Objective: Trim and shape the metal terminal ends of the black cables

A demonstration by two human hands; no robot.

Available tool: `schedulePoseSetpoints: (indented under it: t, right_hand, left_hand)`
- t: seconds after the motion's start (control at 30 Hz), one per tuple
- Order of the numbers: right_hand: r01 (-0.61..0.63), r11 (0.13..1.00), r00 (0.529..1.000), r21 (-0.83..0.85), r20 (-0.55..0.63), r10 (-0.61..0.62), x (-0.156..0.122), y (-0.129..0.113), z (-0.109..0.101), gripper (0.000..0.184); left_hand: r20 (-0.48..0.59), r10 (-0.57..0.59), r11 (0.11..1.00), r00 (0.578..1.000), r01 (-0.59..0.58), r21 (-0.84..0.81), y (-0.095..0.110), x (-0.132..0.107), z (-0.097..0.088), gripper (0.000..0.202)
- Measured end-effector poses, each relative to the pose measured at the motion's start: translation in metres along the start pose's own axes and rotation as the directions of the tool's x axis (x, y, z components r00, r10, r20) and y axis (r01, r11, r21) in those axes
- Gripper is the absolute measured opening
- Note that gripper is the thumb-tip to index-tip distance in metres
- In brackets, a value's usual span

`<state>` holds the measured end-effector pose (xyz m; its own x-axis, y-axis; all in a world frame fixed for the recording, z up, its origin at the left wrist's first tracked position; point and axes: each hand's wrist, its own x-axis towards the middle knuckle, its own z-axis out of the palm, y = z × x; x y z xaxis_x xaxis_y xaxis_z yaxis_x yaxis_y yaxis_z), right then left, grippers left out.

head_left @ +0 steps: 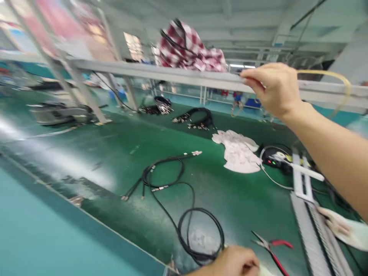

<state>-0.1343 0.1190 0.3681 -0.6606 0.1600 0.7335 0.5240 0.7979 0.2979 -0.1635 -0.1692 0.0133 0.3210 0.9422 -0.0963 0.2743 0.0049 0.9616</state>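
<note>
My left hand [237, 261] meets the lower loop of the black cable [198, 209] on the table [244, 207], its grip unclear. My right hand [271, 90], raised beyond the cable, has fingers pinched narrow, on what I can't tell. I judge I'm arranging 1 loop; next calls for steadying it. My left fingertips are hidden.

This is a workshop — green workbench [115, 142], black cables [145, 177], red-handled pliers [268, 245].

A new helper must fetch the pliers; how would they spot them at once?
Find the green tabletop, then the long grey ridged rail at the picture's lower right. Just left of it lie the needle-nose pliers, whose spread red handles set them apart from that rail and the black cable coil.
</note>
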Motion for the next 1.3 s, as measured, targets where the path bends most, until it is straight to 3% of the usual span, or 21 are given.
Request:
schedulePoseSetpoints:
  t: [0.13, 0.2, 0.23, 0.33, 0.47, 0.53, 0.63, 0.77, 0.87, 1.07, 1.17, 1.23, 1.3]
  right_hand:
    - [0.117, 0.990, 0.992, 0.080, -0.057, -0.113, -0.103, -0.061, -0.047, 0.025]
    - [0.102, 0.974, 0.987, 0.200, 0.099, -0.124, -0.174, -0.078, -0.050, 0.033]
    - [0.037, 0.970, 0.968, 0.240, 0.231, -0.094, -0.211, -0.082, -0.046, 0.037]
    - [-0.170, 0.956, 0.877, 0.239, 0.478, 0.037, -0.310, -0.081, -0.019, 0.045]
    - [-0.346, 0.899, 0.795, 0.269, 0.593, 0.128, -0.389, -0.086, 0.013, 0.045]
    - [-0.423, 0.860, 0.763, 0.284, 0.623, 0.170, -0.411, -0.094, 0.012, 0.045]
    - [-0.569, 0.789, 0.695, 0.232, 0.649, 0.310, -0.435, -0.107, -0.008, 0.043]
    - [-0.639, 0.741, 0.597, 0.208, 0.741, 0.307, -0.459, -0.125, -0.043, 0.068]
    - [-0.657, 0.729, 0.580, 0.194, 0.748, 0.323, -0.468, -0.134, -0.054, 0.067]
    - [-0.633, 0.757, 0.584, 0.160, 0.740, 0.333, -0.466, -0.138, -0.056, 0.058]
    - [-0.656, 0.741, 0.551, 0.141, 0.761, 0.343, -0.462, -0.137, -0.061, 0.049]
    - [-0.731, 0.654, 0.509, 0.194, 0.794, 0.334, -0.461, -0.138, -0.067, 0.044]
    - [-0.851, 0.441, 0.454, 0.287, 0.823, 0.341, -0.463, -0.142, -0.075, 0.038]
  left_hand:
    - [0.006, 0.126, 0.979, 0.992, -0.125, 0.158, -0.006, 0.007, 0.005, 0.012]
    - [0.005, 0.173, 0.966, 0.985, -0.170, 0.194, -0.004, 0.007, 0.004, 0.015]
    - [0.014, 0.179, 0.964, 0.984, -0.178, 0.196, -0.002, 0.007, 0.003, 0.015]
    - [0.035, 0.157, 0.971, 0.987, -0.161, 0.178, 0.000, 0.008, 0.004, 0.017]
    - [0.057, 0.090, 0.989, 0.994, -0.096, 0.116, -0.002, 0.011, 0.010, 0.020]
    - [0.063, 0.047, 0.997, 0.997, -0.051, 0.062, -0.004, 0.013, 0.012, 0.021]
    - [0.044, -0.020, 0.999, 0.999, 0.022, -0.031, -0.005, 0.015, 0.014, 0.022]
    - [-0.005, -0.066, 0.993, 0.998, 0.065, -0.098, -0.005, 0.019, 0.014, 0.019]
    - [-0.017, -0.066, 0.996, 0.998, 0.065, -0.061, -0.001, 0.021, 0.011, 0.017]
    - [0.003, -0.043, 0.995, 0.999, 0.042, 0.091, 0.015, 0.015, 0.005, 0.023]
    - [-0.007, 0.010, 0.991, 1.000, -0.009, 0.136, 0.022, 0.009, 0.005, 0.023]
    - [0.005, 0.030, 0.989, 1.000, -0.031, 0.142, 0.024, 0.006, 0.005, 0.022]
    - [0.012, 0.040, 0.989, 0.999, -0.041, 0.141, 0.026, 0.003, 0.005, 0.022]
